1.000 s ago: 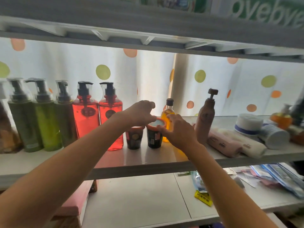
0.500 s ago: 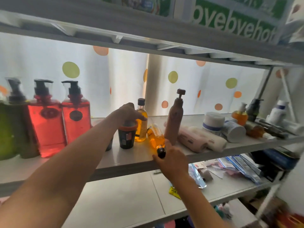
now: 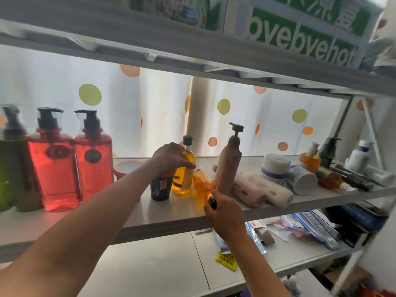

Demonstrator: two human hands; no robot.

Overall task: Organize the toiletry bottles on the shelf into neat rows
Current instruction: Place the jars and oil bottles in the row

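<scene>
The red pump bottles (image 3: 72, 159) stand upright in a tidy run at the far left of the shelf (image 3: 175, 217), well left of the upright amber bottle (image 3: 184, 168), with a darker green one (image 3: 10, 166) beyond them at the frame edge; they look settled and out of harm. Behind and left of the amber bottle sits a pink-rimmed jar (image 3: 127, 167). The left hand (image 3: 171, 157) curls over the top of a dark jar (image 3: 161, 187) that stands touching the amber bottle's left side, its fingers also against that bottle's shoulder — a nudge here would likely rock the tall, narrow bottle into its neighbours. Just right of it a second small amber bottle (image 3: 203, 185) lies tilted, base against the upright one and black cap toward the shelf's front edge; the right hand (image 3: 225, 213) pinches it at the cap end. The likely risk is a slip: held only by the cap so near the edge, it could roll off onto the lower shelf (image 3: 150, 264), or swing into the tall beige pump bottle (image 3: 230, 161) standing just right of it and topple that. Further right of the amber bottle, pale tubes (image 3: 263, 189) lie on their sides, then white jars (image 3: 276, 166), an orange pump bottle (image 3: 310, 158) and dark tubes (image 3: 351, 179) crowd the end — clutter that leaves little free room to stand anything up there.
</scene>
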